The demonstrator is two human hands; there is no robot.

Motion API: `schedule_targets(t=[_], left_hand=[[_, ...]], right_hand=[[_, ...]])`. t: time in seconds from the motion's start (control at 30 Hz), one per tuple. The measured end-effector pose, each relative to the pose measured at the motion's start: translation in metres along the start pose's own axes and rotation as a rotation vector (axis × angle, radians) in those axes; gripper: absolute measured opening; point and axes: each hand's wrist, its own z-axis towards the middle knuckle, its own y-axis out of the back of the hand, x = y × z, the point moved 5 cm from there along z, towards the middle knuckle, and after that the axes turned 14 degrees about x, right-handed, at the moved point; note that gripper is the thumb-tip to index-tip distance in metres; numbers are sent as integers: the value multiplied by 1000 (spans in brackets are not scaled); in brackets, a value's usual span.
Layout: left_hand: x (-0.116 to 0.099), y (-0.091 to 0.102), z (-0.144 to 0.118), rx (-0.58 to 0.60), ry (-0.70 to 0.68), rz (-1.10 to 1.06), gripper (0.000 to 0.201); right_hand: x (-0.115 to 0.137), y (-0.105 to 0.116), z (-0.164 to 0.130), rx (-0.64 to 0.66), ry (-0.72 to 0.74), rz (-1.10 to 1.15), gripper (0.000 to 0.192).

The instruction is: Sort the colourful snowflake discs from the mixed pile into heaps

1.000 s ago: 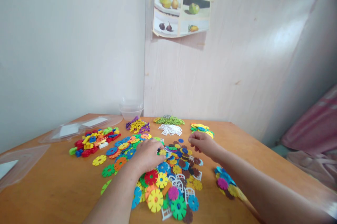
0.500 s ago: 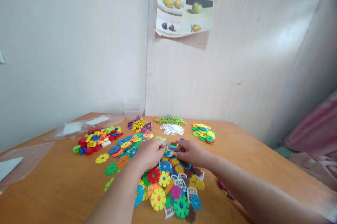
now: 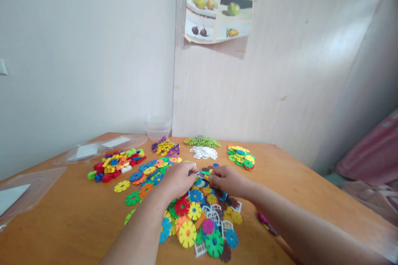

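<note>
In the head view, the left hand and the right hand are near each other but apart, both over the mixed pile of notched discs on the surface. Their fingers are curled, probably for picking small pieces; whether they grip one, I cannot tell. The blocks and white frames lie in separate heaps behind, perhaps so that kinds do not mix.
</note>
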Motion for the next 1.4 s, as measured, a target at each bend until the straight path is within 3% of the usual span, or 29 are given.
schedule_targets(t=[0.1,0.2,0.33,0.63,0.97,1.17,1.4], left_hand=[[-8,1,-2,-18,-85,-150,24],[-18,-2,-4,44,-162,-287,28],[-17,-2,-4,48,-144,-364,26],[8,16,-1,-230,-23,-398,21],[31,28,-6,-418,151,-372,16],[53,38,-9,-556,245,-368,18],[82,63,-23,-707,302,-319,21]], right_hand=[[7,0,-1,-24,19,36,27],[14,-5,-4,-12,8,142,26],[18,-11,-10,11,-36,352,26],[6,-22,-35,-64,-23,625,31],[9,-21,-70,-257,140,69,30],[7,-21,-67,-261,195,-66,26],[5,-24,-66,-248,180,-156,28]])
